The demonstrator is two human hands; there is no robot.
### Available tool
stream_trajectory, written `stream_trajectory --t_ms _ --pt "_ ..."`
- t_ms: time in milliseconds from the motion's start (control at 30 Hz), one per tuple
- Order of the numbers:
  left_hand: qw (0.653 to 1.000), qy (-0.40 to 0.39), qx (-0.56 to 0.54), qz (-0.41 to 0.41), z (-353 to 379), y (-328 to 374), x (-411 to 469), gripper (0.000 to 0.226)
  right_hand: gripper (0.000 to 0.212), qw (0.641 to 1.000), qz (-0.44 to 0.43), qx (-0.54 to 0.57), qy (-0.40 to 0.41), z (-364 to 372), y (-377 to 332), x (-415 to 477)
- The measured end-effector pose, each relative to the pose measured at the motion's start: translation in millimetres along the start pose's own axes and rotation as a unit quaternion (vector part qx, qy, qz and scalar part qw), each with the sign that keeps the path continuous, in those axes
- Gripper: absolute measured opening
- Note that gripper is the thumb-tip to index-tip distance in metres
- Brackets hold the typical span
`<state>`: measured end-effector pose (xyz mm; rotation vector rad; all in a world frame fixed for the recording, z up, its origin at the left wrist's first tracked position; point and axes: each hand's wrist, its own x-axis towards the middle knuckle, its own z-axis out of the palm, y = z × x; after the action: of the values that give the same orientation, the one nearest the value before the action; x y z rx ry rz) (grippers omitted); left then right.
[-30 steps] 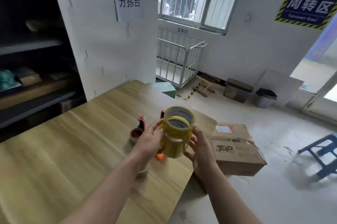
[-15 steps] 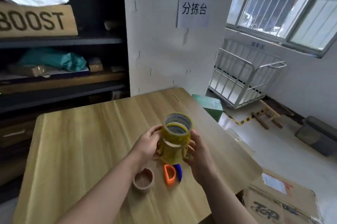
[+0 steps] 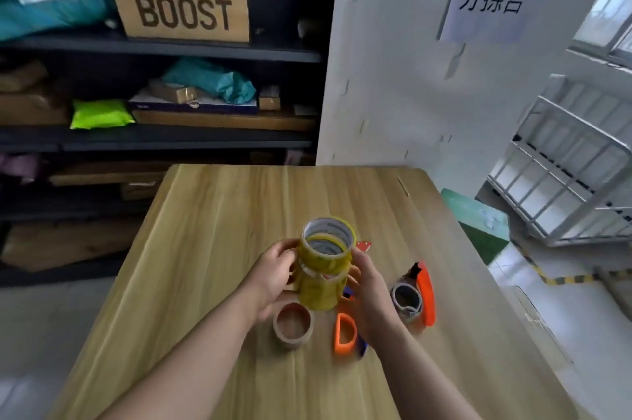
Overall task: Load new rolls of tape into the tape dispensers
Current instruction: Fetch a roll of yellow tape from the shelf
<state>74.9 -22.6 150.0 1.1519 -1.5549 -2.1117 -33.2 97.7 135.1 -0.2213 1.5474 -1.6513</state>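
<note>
A stack of yellowish tape rolls (image 3: 323,269) stands upright between both hands above the wooden table (image 3: 212,224). My left hand (image 3: 272,279) grips its left side and my right hand (image 3: 371,293) its right side. Under my hands lies an empty brown cardboard tape core (image 3: 293,326). An orange tape dispenser (image 3: 344,334) with a blue part lies just right of the core, partly hidden by my right wrist. A second orange dispenser (image 3: 424,293) with a nearly used-up roll (image 3: 406,300) lies further right. A small red piece (image 3: 363,246) shows behind the stack.
Dark shelves (image 3: 154,46) with parcels and a cardboard box marked BOOST (image 3: 184,10) stand behind the table on the left. A white pillar with a paper sign (image 3: 489,2) stands behind it. A white wire cart (image 3: 567,173) and a green box (image 3: 478,224) are on the right.
The view has swung left and down. The stack of rolls stays held in both hands; the second orange dispenser and the red piece have come into sight.
</note>
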Motion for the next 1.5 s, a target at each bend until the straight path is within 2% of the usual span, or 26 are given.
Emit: stream_trajectory --t_ms 133,300,700,900,1100,1233,1333,1467,1500 --pt "1.0 0.03 0.007 -0.005 -13.5 -2.5 17.5 0.024 0.044 0.999 0.014 -0.03 -0.027 10.2 4.9 22.8" --pt "0.999 0.042 0.0 -0.021 -31.9 -3.0 42.6 0.023 0.037 0.998 0.046 -0.03 -0.028 24.8 9.6 56.5" --pt "0.993 0.08 -0.045 -0.079 -62.3 -21.7 108.4 0.023 0.028 0.992 0.092 -0.031 -0.084 39.4 36.8 137.3" --pt "0.983 0.106 -0.099 -0.116 -71.0 -49.3 137.1 0.04 0.027 0.983 0.106 -0.1 -0.113 45.9 54.1 173.6" --pt "0.975 0.134 -0.114 -0.133 -79.1 -70.3 155.4 0.026 0.026 0.968 0.145 -0.167 -0.122 47.0 74.9 202.6" --pt "0.974 0.14 -0.113 -0.139 -82.9 -81.9 161.0 0.028 0.016 0.959 0.167 -0.193 -0.126 50.2 85.2 209.0" --pt "0.974 0.14 -0.112 -0.136 -85.5 -88.3 162.6 0.033 0.023 0.957 0.174 -0.19 -0.137 51.4 88.0 211.1" --pt "0.979 0.138 -0.078 -0.13 -86.2 -91.8 162.2 0.041 0.055 0.957 0.151 -0.196 -0.154 52.4 83.6 208.3" --pt "0.98 0.143 -0.059 -0.122 -85.9 -92.2 162.0 0.044 0.051 0.958 0.136 -0.201 -0.155 53.9 81.2 206.5"
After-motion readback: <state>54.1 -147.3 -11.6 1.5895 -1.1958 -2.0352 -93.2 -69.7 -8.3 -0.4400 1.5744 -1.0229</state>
